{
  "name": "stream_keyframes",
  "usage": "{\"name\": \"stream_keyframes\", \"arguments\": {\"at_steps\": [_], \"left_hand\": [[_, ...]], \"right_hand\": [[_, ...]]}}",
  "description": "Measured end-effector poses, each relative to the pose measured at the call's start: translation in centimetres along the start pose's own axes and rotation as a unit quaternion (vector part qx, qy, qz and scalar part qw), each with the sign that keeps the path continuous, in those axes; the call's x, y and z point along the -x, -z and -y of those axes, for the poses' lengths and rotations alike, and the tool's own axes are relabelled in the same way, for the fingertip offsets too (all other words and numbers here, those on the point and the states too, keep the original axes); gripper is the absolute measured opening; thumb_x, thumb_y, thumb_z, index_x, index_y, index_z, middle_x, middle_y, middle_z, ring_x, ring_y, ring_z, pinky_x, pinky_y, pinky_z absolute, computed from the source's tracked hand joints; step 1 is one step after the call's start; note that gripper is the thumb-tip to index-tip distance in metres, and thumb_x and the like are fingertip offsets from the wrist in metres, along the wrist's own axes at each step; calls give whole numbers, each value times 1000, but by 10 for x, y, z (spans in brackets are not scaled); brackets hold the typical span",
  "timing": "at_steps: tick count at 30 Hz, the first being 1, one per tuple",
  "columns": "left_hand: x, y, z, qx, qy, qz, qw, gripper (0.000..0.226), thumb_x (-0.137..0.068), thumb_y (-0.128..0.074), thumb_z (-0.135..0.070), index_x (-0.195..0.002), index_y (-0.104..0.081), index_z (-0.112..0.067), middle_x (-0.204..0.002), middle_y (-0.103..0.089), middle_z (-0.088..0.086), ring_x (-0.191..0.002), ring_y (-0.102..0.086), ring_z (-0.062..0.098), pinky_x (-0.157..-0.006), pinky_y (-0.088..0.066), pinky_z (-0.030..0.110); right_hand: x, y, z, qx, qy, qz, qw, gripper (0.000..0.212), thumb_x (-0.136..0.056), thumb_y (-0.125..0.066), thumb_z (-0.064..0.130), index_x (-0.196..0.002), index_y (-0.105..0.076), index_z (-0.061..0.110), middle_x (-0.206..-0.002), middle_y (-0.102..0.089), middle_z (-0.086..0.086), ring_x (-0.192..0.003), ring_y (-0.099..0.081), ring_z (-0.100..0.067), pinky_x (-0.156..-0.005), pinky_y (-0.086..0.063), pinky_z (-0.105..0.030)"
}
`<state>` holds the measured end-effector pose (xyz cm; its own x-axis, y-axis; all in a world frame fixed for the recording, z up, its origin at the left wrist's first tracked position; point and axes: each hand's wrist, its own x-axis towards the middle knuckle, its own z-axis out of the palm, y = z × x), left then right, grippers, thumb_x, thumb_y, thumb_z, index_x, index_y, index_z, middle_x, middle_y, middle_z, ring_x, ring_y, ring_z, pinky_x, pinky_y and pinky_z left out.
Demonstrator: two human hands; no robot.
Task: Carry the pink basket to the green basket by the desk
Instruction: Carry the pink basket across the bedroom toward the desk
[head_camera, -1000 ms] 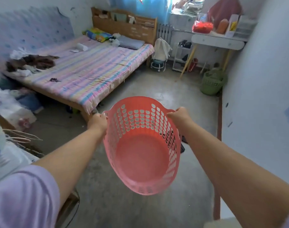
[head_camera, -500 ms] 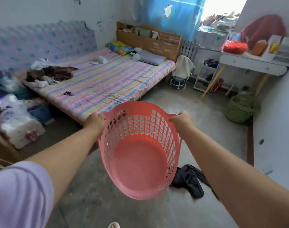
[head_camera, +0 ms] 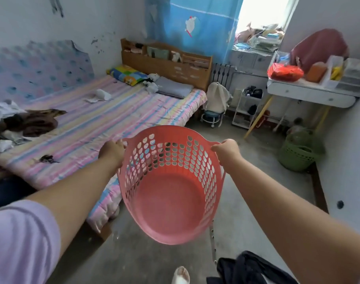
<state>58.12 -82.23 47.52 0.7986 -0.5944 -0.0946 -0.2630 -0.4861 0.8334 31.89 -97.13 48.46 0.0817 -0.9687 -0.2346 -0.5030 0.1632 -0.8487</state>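
Mid-carry: my left hand & right hand grip the pink basket rims. Next: walk fwd-right to green basket.

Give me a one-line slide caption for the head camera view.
Both hands, left hand and right hand, carry an empty pink basket toward the green basket beside the desk.

Daylight from blown-out window | soft shadows | edges bowed | desk corner perhaps slightly blurred

The concrete floor carries the green basket and dark clothing.
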Motion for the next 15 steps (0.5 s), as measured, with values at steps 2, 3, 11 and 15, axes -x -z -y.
{"name": "stream_keyframes", "arguments": {"at_steps": [2,3,11,15], "left_hand": [[-48,-23,-18,1,-4,8,1000,43,-99,-32,-29,-97,-66,-3,-94,-60,37,-95,-61,52,-81,-50,45],[-68,-31,-28,0,-5,14,1000,44,-99,-32,-30,-93,-67,-4,-90,-58,35,-87,-61,50,-80,-50,45],[-248,-99,-109,9,-1,25,1000,48,-98,-33,-35,-106,-62,3,-118,-56,41,-87,-60,52,-77,-50,49],[-344,-137,-135,20,-6,47,999,47,-98,-36,-34,-108,-62,4,-105,-59,41,-73,-55,41,-70,-45,43]], "right_hand": [[-52,-8,18,-3,-2,-6,1000,13,-87,-60,10,-78,-51,7,-78,-60,-12,-61,-56,-22,-51,-41,-30],[-72,-10,28,-2,0,-4,1000,13,-86,-60,10,-78,-51,6,-75,-59,-11,-57,-54,-20,-48,-40,-28],[-251,-35,121,2,5,-11,1000,17,-82,-62,10,-68,-53,8,-65,-56,-9,-51,-50,-20,-47,-37,-30],[-331,-61,148,-6,-5,-30,1000,7,-80,-59,9,-78,-53,6,-74,-56,-13,-63,-52,-25,-51,-36,-32]]}}
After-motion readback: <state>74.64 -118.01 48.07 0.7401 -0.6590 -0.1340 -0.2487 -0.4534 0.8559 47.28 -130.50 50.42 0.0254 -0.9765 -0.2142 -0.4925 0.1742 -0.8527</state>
